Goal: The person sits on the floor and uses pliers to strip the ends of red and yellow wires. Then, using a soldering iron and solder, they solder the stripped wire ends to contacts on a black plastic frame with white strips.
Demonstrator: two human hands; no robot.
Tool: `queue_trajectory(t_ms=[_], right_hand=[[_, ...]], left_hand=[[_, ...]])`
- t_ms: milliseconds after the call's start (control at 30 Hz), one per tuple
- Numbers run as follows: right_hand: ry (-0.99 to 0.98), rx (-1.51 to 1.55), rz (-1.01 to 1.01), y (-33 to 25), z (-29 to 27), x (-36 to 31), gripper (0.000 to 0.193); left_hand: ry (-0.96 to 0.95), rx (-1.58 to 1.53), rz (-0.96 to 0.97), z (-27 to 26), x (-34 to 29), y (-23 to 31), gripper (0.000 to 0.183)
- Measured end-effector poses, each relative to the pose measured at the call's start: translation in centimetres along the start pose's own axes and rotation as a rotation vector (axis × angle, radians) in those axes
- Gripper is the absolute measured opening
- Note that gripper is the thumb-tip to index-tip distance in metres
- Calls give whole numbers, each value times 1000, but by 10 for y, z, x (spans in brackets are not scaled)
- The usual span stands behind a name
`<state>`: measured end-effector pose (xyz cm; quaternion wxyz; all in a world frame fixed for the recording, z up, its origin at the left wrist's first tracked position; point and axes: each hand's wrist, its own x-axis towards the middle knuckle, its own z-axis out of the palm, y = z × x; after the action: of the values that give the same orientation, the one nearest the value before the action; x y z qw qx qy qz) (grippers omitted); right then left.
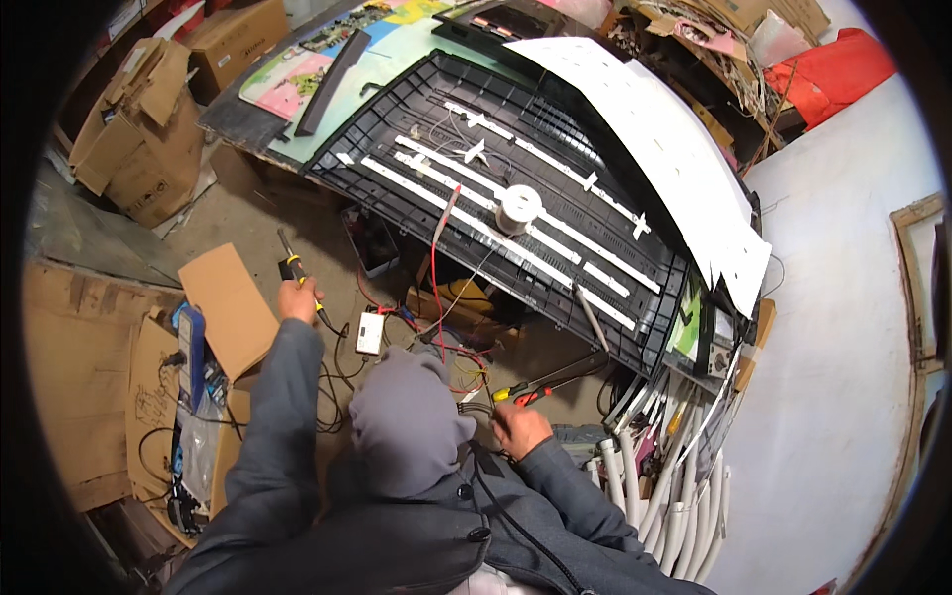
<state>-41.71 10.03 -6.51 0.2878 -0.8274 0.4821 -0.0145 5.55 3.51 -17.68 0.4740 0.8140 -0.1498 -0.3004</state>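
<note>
Soldering iron [295, 268] is held between a cardboard sheet [230, 309] and black panel [555, 203].

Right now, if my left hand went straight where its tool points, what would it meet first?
Across the floor, the tool in your left hand likely meets the brown panel below the worktable; depth is unclear.

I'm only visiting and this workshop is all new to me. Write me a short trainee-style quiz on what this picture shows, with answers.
1. Multiple choice: which of the person's hands holds the slim tool with a yellow-and-black handle?
A) left B) right C) both

2. True or false: the round white roll sits on the large black plastic panel.

3. Fill in: left of the roll, a slim probe with a ____ lead lies over the panel's near edge.

Key: 1. A, the left hand. 2. True. 3. Red.
</note>
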Motion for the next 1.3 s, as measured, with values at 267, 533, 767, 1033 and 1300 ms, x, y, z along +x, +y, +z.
queue_trajectory(t_ms=[267,533,767,1033,1300], right_hand=[[564,128,-443,-102,-87,35,25],[805,95,-779,-189,-119,68,64],[867,193,-735,-185,-120,55,81],[888,289,-557,-146,-102,23,75],[1000,-7,-398,-103,-92,11,48]], left_hand=[[-234,-408,525,-84,-120,125,22],[-622,-253,734,-84,-214,245,25],[-923,-254,657,-60,-254,261,25],[-1140,-313,396,-28,-297,213,25],[-1165,61,474,-65,-278,233,5]])
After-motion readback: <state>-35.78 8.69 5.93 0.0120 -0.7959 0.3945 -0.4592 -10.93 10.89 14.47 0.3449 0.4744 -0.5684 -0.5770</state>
